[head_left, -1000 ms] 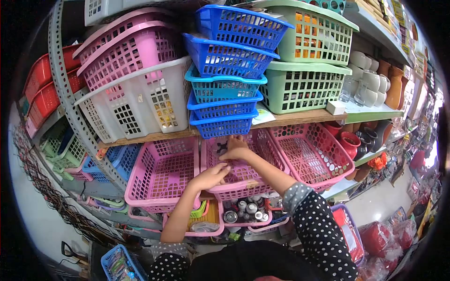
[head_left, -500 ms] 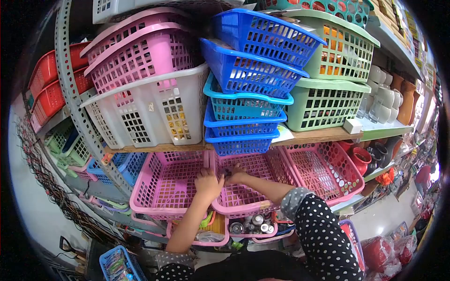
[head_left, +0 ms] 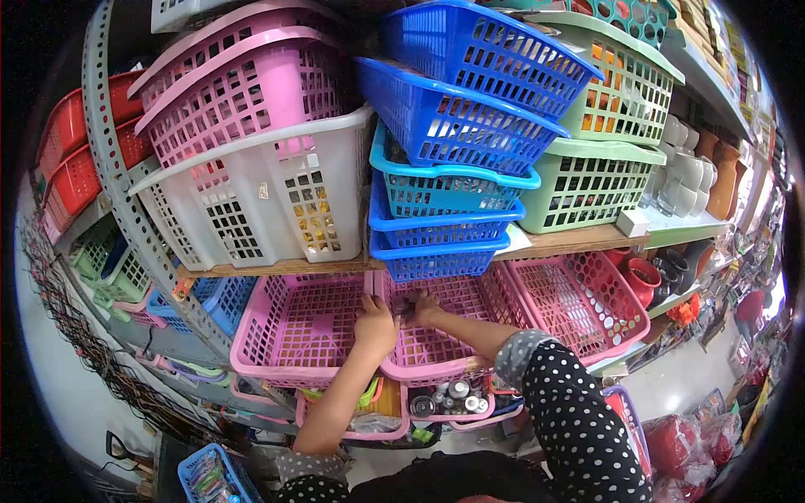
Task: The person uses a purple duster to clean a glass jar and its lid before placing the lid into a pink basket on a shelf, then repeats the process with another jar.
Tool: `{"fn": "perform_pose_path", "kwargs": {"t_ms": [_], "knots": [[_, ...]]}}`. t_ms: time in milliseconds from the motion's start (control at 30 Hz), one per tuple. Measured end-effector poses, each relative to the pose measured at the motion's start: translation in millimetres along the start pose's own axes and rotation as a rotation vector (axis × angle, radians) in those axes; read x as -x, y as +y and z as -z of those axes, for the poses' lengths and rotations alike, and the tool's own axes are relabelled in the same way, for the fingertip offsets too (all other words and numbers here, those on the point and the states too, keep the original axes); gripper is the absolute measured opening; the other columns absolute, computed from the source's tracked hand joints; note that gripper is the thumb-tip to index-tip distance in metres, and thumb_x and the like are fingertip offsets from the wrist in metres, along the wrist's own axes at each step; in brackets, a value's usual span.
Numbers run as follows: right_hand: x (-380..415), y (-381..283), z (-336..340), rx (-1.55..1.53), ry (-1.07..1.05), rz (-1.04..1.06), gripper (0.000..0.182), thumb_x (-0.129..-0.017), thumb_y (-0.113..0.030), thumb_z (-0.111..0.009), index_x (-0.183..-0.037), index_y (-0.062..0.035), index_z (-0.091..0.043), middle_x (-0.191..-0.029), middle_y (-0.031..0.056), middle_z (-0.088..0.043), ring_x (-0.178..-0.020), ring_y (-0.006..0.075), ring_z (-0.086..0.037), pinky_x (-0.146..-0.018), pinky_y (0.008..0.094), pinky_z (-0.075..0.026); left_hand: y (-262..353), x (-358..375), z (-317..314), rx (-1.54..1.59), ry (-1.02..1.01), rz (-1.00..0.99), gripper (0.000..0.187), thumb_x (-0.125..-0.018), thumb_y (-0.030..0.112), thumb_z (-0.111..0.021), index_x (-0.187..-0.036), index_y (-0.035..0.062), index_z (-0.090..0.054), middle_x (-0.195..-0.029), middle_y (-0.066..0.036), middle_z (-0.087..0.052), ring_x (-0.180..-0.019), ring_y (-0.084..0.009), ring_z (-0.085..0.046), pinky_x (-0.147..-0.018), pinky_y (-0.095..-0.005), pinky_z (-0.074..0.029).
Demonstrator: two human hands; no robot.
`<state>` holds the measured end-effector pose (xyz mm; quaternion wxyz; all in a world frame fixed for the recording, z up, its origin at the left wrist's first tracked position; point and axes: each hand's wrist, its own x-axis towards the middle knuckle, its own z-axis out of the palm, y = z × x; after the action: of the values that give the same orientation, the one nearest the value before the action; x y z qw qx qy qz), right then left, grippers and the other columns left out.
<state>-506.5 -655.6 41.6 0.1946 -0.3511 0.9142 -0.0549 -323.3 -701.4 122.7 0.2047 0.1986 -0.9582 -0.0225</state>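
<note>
- Got a wooden shelf board up top, loaded with a big pale basket, 2 green baskets and a leaning stack of 5 blue and turquoise baskets.
- Below that, seeing 3 pink baskets in a row: left basket, middle basket, right basket.
- Lower down, can spot small containers in another basket.
- Got 2 hands near each other but apart. Left hand at the adjoining rims of the left and middle baskets, fingers bent; can't tell if clamped on or just resting there.
- Right hand inside the middle basket, fingers reaching toward the left side wall; can't tell if closed on anything.
- Smallest bit: a small dark thing right by the right fingertips, inside the middle basket near that wall. Too blurry to name.
- Looks like close fingertip work on that dark thing, imo. Calls for a light pinch and some care around the mesh, with the left basket's rim so close.
</note>
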Motion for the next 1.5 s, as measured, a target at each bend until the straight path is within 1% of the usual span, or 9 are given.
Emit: {"fn": "perform_pose_path", "kwargs": {"t_ms": [133, 167, 300, 367, 600, 767, 933, 1267, 1500], "knots": [[5.5, 8.9, 11.8, -0.049, 0.021, 0.155, 0.130, -0.046, -0.061, -0.082, -0.137, 0.0100, -0.023, -0.148, 0.0268, -0.013, -0.134, 0.0453, -0.020, -0.108, 0.0517, -0.023, 6.5, -0.2, 4.3, -0.010, -0.038, 0.049, 0.062, -0.082, 0.031, -0.062, -0.122, -0.0107, -0.039, -0.129, -0.032, -0.037, -0.100, -0.0444, -0.056, -0.075, -0.0444, -0.052], [29.9, -2.4, 30.4, -0.056, -0.007, -0.061, 0.118, -0.055, -0.055, -0.080, -0.141, 0.0020, -0.023, -0.149, 0.0269, -0.015, -0.136, 0.0434, -0.018, -0.108, 0.0527, -0.025, 6.3, -1.3, 6.1, 0.025, -0.080, 0.084, 0.063, -0.082, 0.032, -0.062, -0.123, -0.0097, -0.038, -0.130, -0.032, -0.036, -0.100, -0.0437, -0.056, -0.075, -0.0438, -0.052], [74.0, -1.1, 69.2, 0.216, 0.100, 0.073, 0.098, -0.067, -0.045, -0.073, -0.141, -0.0036, -0.025, -0.145, 0.0263, -0.025, -0.132, 0.0440, -0.027, -0.103, 0.0505, -0.034, 4.6, -3.2, 11.1, 0.080, -0.119, 0.127, 0.063, -0.082, 0.035, -0.061, -0.124, -0.0071, -0.039, -0.130, -0.030, -0.038, -0.103, -0.0423, -0.054, -0.076, -0.0444, -0.051], [90.3, 16.3, 70.3, -0.065, 0.504, 0.322, 0.064, -0.076, -0.042, -0.068, -0.120, 0.0008, -0.050, -0.116, 0.0284, -0.052, -0.110, 0.0447, -0.050, -0.092, 0.0460, -0.044, 6.5, 1.7, 15.7, 0.009, -0.051, 0.081, 0.062, -0.083, 0.038, -0.058, -0.123, -0.0062, -0.042, -0.129, -0.029, -0.039, -0.106, -0.0405, -0.054, -0.077, -0.0455, -0.050], [319.4, 23.5, 71.0, -0.564, 0.997, 0.448, 0.018, -0.083, -0.012, -0.060, -0.097, -0.0008, -0.059, -0.094, 0.0162, -0.059, -0.089, 0.0328, -0.059, -0.079, 0.0389, -0.047, 60.7, 87.1, 107.4, 0.493, 0.228, -0.417, 0.042, -0.083, 0.022, -0.061, -0.119, 0.0036, -0.052, -0.134, -0.015, -0.043, -0.127, -0.0359, -0.037, -0.104, -0.0477, -0.031], [433.8, 28.1, -33.1, -0.771, 1.009, 0.133, 0.016, -0.083, -0.009, -0.062, -0.095, -0.0008, -0.060, -0.088, 0.0126, -0.058, -0.082, 0.0280, -0.058, -0.075, 0.0349, -0.047, 104.6, 176.2, 84.4, 1.050, 0.083, -0.758, 0.035, -0.076, 0.004, -0.065, -0.109, 0.0025, -0.057, -0.114, -0.012, -0.058, -0.112, -0.0319, -0.053, -0.096, -0.0411, -0.041], [534.3, 14.0, -131.6, -0.751, 1.037, -0.260, 0.015, -0.084, -0.011, -0.061, -0.095, -0.0021, -0.061, -0.089, 0.0119, -0.058, -0.084, 0.0253, -0.060, -0.075, 0.0350, -0.047, 136.8, 248.9, 56.1, 1.256, -0.363, -0.887, 0.027, -0.075, -0.002, -0.062, -0.102, 0.0010, -0.059, -0.104, -0.013, -0.062, -0.102, -0.0294, -0.058, -0.091, -0.0380, -0.044], [683.4, -45.9, -233.7, -0.690, 1.223, -0.931, 0.014, -0.087, -0.015, -0.058, -0.095, -0.0043, -0.061, -0.090, 0.0098, -0.059, -0.084, 0.0230, -0.060, -0.072, 0.0329, -0.048, 169.8, 346.0, 30.3, 1.292, -0.891, -0.928, 0.020, -0.080, 0.000, -0.060, -0.100, 0.0030, -0.060, -0.097, -0.012, -0.063, -0.092, -0.0264, -0.061, -0.082, -0.0345, -0.046], [763.2, -46.0, -276.5, -0.517, 1.435, -1.298, 0.012, -0.083, -0.011, -0.060, -0.093, -0.0051, -0.063, -0.095, 0.0089, -0.059, -0.093, 0.0267, -0.057, -0.080, 0.0362, -0.045, 233.3, 411.9, 25.5, 1.201, -1.167, -1.354, 0.021, -0.080, 0.006, -0.061, -0.101, 0.0040, -0.060, -0.096, -0.009, -0.065, -0.090, -0.0242, -0.062, -0.080, -0.0347, -0.047]]}}
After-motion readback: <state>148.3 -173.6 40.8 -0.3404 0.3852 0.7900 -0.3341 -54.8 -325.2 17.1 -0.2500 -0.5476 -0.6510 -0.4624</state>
